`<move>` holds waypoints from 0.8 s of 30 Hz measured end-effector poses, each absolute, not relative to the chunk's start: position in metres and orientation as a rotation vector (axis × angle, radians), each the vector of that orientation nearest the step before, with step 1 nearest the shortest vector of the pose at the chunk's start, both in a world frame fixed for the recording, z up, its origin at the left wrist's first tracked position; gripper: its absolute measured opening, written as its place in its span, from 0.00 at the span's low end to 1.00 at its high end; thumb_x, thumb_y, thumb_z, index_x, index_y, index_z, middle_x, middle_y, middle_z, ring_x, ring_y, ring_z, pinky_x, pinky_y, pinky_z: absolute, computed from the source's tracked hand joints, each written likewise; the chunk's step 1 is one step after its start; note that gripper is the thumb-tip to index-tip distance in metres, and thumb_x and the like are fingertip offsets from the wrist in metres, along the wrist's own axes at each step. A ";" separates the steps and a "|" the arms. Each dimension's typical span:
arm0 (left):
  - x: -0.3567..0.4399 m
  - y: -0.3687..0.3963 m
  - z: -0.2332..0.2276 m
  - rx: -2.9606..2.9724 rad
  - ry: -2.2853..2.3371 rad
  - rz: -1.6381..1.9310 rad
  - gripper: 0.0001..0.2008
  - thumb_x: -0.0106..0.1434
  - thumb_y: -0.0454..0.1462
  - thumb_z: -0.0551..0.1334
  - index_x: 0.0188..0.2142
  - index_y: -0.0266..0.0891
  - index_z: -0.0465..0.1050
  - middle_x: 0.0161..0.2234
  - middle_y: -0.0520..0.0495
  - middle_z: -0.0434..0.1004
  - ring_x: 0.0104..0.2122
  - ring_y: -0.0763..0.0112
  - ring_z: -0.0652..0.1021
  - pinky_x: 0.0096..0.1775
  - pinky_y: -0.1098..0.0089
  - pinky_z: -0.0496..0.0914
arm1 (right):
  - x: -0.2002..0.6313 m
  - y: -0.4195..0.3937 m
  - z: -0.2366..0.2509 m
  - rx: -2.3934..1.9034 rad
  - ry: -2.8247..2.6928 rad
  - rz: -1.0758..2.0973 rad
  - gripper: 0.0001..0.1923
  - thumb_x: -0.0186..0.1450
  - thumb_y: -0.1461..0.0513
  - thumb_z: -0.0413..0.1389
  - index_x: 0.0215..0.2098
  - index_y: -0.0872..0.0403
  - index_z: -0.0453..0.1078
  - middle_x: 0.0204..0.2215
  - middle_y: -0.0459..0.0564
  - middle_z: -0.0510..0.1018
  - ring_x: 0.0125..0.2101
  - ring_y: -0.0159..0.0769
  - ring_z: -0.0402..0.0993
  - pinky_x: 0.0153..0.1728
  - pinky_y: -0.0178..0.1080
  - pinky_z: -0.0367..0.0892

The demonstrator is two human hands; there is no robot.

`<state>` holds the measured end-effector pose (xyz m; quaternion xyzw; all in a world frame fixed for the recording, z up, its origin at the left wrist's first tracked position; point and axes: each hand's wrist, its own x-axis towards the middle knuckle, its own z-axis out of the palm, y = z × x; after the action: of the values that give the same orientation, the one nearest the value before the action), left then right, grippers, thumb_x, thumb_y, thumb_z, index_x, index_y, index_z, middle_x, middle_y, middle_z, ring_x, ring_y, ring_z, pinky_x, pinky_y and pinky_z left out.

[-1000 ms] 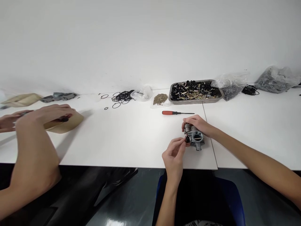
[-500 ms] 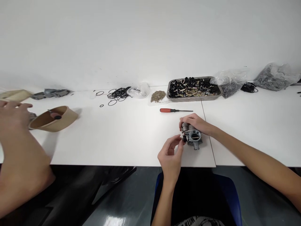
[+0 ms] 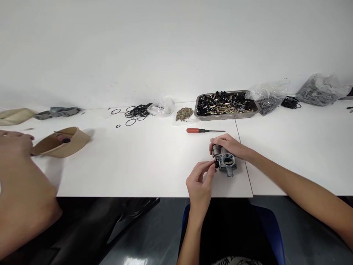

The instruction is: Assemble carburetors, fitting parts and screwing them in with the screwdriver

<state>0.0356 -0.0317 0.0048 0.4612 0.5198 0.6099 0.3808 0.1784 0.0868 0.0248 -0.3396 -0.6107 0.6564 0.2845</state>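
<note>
A grey metal carburetor rests on the white table near its front edge, its round bore facing up toward me. My right hand is wrapped over its far side and steadies it. From the left, my left hand pinches a small black fitting at the carburetor's side between thumb and fingertips. Whether that fitting is a screw or a knob I cannot make out. Just beyond the hands lies a screwdriver with a red handle, its shaft pointing right.
Behind stands a metal tray of mixed small parts, beside brass pieces, black rubber rings and plastic bags of parts. At left, another person's arm reaches near a tan curved band.
My left fingers have shifted slightly at the black fitting; the carburetor stays in place under my right hand. The other person's hand at left has moved lower.
</note>
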 end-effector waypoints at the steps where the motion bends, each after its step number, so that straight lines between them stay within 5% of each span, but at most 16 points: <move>1: 0.028 -0.027 0.007 1.223 1.341 1.529 0.08 0.61 0.42 0.66 0.35 0.41 0.82 0.33 0.45 0.81 0.31 0.69 0.79 0.36 0.68 0.75 | 0.179 0.087 0.026 -0.907 -1.646 1.759 0.21 0.66 0.49 0.56 0.28 0.59 0.75 0.28 0.51 0.77 0.25 0.29 0.71 0.29 0.33 0.67; 6: -0.023 0.053 0.027 1.720 1.402 1.407 0.09 0.61 0.41 0.65 0.39 0.42 0.81 0.37 0.43 0.81 0.37 0.64 0.78 0.41 0.66 0.72 | 0.181 0.086 0.031 -0.921 -1.689 1.792 0.20 0.69 0.51 0.54 0.30 0.58 0.75 0.30 0.51 0.78 0.26 0.29 0.72 0.30 0.32 0.67; 10: -0.046 0.139 0.037 2.243 1.426 0.754 0.16 0.54 0.39 0.68 0.44 0.42 0.79 0.44 0.41 0.79 0.49 0.53 0.74 0.54 0.55 0.67 | 0.183 0.087 0.030 -0.907 -1.716 1.768 0.20 0.70 0.52 0.53 0.32 0.58 0.76 0.32 0.52 0.78 0.29 0.29 0.71 0.32 0.31 0.67; 14: -0.049 0.177 0.032 2.335 1.405 0.274 0.12 0.54 0.38 0.66 0.40 0.41 0.80 0.36 0.44 0.79 0.43 0.56 0.76 0.50 0.56 0.69 | 0.183 0.089 0.027 -0.909 -1.700 1.771 0.18 0.70 0.53 0.52 0.35 0.58 0.76 0.36 0.52 0.77 0.33 0.30 0.71 0.33 0.32 0.68; 18: -0.061 0.178 0.025 2.075 1.297 0.505 0.08 0.54 0.40 0.66 0.31 0.39 0.79 0.33 0.44 0.80 0.33 0.63 0.77 0.38 0.63 0.72 | 0.181 0.088 0.029 -0.916 -1.668 1.814 0.18 0.69 0.51 0.53 0.35 0.58 0.75 0.36 0.52 0.76 0.34 0.31 0.71 0.33 0.33 0.68; 24: -0.092 0.185 0.033 1.389 1.108 1.410 0.14 0.46 0.41 0.76 0.31 0.40 0.78 0.25 0.47 0.77 0.24 0.69 0.75 0.31 0.64 0.73 | 0.181 0.085 0.038 -1.008 -1.694 1.794 0.19 0.68 0.49 0.54 0.36 0.57 0.75 0.37 0.52 0.76 0.32 0.31 0.70 0.31 0.34 0.66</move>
<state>-0.0924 0.1852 0.0330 0.5549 0.4427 0.5631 0.4230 0.1808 0.0846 0.0375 -0.3674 -0.6177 0.6540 0.2360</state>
